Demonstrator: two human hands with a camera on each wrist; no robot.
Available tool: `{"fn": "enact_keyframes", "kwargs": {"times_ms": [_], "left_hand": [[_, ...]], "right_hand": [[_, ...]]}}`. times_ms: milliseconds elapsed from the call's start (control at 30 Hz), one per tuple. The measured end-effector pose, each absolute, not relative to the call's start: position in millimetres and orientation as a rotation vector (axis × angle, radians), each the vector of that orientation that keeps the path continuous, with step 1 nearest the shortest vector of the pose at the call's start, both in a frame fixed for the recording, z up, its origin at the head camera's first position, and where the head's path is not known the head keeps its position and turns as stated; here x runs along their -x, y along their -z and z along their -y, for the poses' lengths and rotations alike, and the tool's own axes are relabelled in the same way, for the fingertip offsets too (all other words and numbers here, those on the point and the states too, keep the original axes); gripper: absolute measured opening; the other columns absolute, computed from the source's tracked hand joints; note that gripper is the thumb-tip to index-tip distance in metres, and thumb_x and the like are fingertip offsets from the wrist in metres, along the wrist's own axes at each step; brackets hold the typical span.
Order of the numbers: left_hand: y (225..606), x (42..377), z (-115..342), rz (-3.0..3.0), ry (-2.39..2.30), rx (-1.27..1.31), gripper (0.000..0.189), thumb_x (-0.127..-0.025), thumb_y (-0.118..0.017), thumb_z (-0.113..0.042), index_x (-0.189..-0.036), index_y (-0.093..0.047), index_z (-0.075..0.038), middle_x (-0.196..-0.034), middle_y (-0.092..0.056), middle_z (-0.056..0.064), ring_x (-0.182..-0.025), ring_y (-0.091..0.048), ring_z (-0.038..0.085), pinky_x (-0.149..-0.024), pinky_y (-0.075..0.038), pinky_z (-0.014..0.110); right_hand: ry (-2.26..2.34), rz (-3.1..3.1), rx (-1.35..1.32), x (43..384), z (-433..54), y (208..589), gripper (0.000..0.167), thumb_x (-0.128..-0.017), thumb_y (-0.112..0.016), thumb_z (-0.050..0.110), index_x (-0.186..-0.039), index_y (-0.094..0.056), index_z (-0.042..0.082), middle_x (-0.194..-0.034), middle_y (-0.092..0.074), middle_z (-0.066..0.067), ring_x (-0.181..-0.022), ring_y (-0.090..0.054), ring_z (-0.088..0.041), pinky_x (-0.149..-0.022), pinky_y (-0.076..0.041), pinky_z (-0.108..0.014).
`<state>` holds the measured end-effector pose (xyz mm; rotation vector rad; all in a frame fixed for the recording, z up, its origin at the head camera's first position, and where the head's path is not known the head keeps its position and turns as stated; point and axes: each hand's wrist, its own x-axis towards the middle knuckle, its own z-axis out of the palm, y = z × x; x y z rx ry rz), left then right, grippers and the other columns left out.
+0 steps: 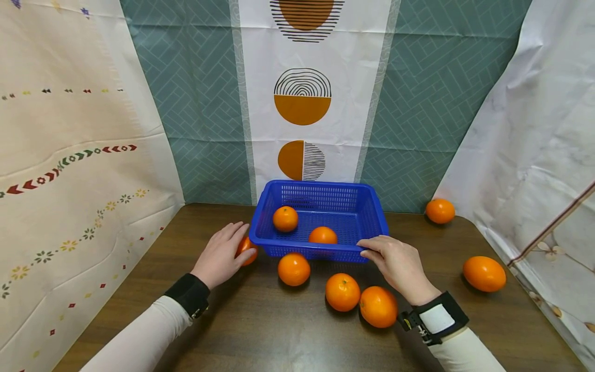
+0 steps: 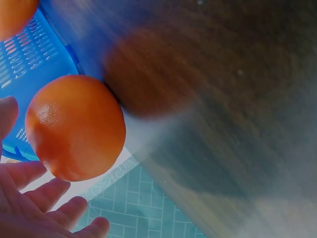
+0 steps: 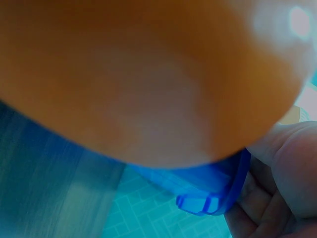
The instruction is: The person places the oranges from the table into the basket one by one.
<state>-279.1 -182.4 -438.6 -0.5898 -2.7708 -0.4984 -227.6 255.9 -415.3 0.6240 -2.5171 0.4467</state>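
Observation:
A blue plastic basket [image 1: 321, 250] stands against the back wall, with one orange [image 1: 285, 219] at its left side and another orange [image 1: 323, 235] behind its front wall. By the basket's front left corner, my left hand [image 1: 222, 254] is beside a third orange [image 1: 246, 251], partly hidden by the hand. The left wrist view has this orange [image 2: 75, 128] on the table, the fingers spread loosely next to it rather than wrapped round it. My right hand [image 1: 395, 263] pinches the basket's front right rim between thumb and fingers; the right wrist view shows the fingers behind the rim [image 3: 240, 183].
In front of the basket lie an orange [image 1: 294, 269] and two touching oranges, one [image 1: 342, 292] left of the other [image 1: 378, 307]. Farther right are an orange [image 1: 440, 211] at the back and another [image 1: 484, 274] near the edge of the brown table [image 1: 279, 330].

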Motion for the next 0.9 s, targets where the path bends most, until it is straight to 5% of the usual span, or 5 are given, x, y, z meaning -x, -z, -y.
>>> {"fn": "enact_keyframes", "kwargs": {"times_ms": [900], "left_hand": [[441.7, 277.3, 181.9, 2.792, 0.518, 0.615, 0.078, -0.096, -0.089, -0.032, -0.159, -0.055, -0.003, -0.161, -0.053, 0.027, -0.149, -0.047, 0.051, -0.124, -0.034, 0.07]], "right_hand": [[-0.456, 2.511, -0.621, 226.4, -255.5, 415.0, 0.023, -0.096, -0.087, 0.017, -0.118, -0.086, 0.014, -0.11, -0.083, -0.004, -0.099, -0.08, -0.027, -0.077, -0.066, -0.05]]}}
